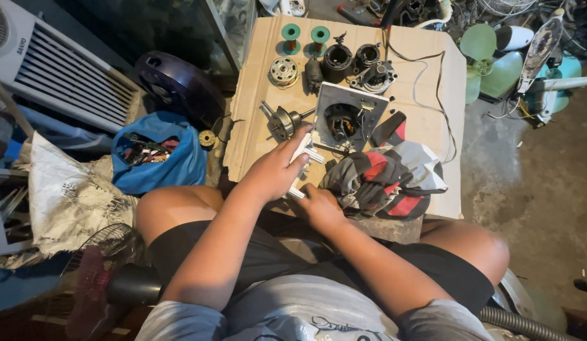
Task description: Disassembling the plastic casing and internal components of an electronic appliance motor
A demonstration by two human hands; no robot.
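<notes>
**Both hands on a small white part at the near edge of the cardboard**

The left hand [275,172] is curled around a small white part [301,165], thumb and fingers pinching it from either side. The right hand [320,206] sits just below, touching the lower end of the same part; its fingers are tucked under, so whether they grip it or only steady it cannot be told. The part may be a plastic bracket or switch, though it is too small to be sure.

The part is held just above the near edge of a cardboard sheet [426,120] that serves as a work surface. Just beyond the hands lies a grey square housing [331,98] with a wound motor showing through its round opening. To its left rests a rotor [282,120] on a shaft. A striped rag [388,177] in red, grey and black is bunched just beside the right hand. Along the far edge stand two green spools [305,36] and several dark round motor parts [353,63]. A blue bag [155,155] of odds and ends sits on the floor to the left.
</notes>
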